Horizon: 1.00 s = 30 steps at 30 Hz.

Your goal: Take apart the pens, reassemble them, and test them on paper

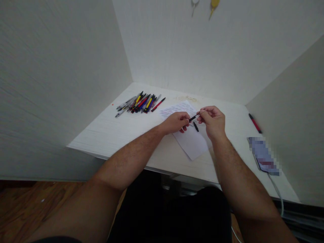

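Note:
Over a sheet of paper (191,143) with writing on its upper part, my left hand (178,122) pinches a black pen barrel (192,118). The fingertips of my right hand (211,118) are closed on a thin dark piece at the barrel's upper right end; whether it is joined to the barrel I cannot tell. A short black pen part (195,127) lies on the paper between and just below my hands. To the left is a pile of pens (143,103) in several colours, with a red pen (158,104) at its right side.
The white desk (108,131) has panels on its left, back and right. At the right lie a red and black pen (255,123) and a phone (263,156) with a cable (277,195). Two hooks, one yellow (214,4), hang on the back panel.

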### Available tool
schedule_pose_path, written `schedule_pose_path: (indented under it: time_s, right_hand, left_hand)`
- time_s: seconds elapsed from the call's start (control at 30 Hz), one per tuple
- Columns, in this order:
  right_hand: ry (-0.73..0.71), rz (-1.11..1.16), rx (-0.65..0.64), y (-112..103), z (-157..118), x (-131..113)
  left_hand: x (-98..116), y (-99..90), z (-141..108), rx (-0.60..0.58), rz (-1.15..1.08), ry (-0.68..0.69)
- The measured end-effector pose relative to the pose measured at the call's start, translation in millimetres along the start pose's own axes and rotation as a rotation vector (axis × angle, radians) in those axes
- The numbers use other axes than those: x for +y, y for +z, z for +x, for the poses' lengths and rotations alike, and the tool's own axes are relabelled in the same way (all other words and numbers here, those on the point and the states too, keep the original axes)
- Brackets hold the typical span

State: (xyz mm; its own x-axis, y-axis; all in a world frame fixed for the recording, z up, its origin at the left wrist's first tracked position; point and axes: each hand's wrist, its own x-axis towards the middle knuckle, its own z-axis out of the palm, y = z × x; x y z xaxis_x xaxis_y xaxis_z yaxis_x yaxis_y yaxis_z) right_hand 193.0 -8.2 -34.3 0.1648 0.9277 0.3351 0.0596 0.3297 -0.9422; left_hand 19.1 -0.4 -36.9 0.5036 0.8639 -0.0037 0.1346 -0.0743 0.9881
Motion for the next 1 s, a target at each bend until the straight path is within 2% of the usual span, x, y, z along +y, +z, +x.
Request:
schedule_pose_path:
  time_s: [0.17, 0.5, 0.7, 0.83, 0.93, 1.0]
  right_hand:
    - [-0.008, 0.016, -0.002, 0, 0, 1]
    - [-0.005, 0.012, 0.003, 1, 0, -1]
    - [0.012, 0.018, -0.017, 3, -2, -3]
    - [0.013, -0.009, -0.003, 3, -1, -3]
    - [0.024, -0.146, 0.025, -2, 2, 4]
    - [-0.009, -0.391, 0.006, -6, 4, 10]
  left_hand:
    - [-2, -1.0, 1, -0.015, 0.007, 0.007]
    - [-2, -0.9, 1, 0.048, 0.050, 0.032]
    - [-2, -2.3, 3, 0.055, 0.061, 0.118]
    - [0, -2.7, 4, 0.069, 0.019, 0.093]
    - [0, -3.6, 5, 0.127, -0.019, 0.052]
    - [-1, -5.2, 7, 0.186, -0.023, 0.016]
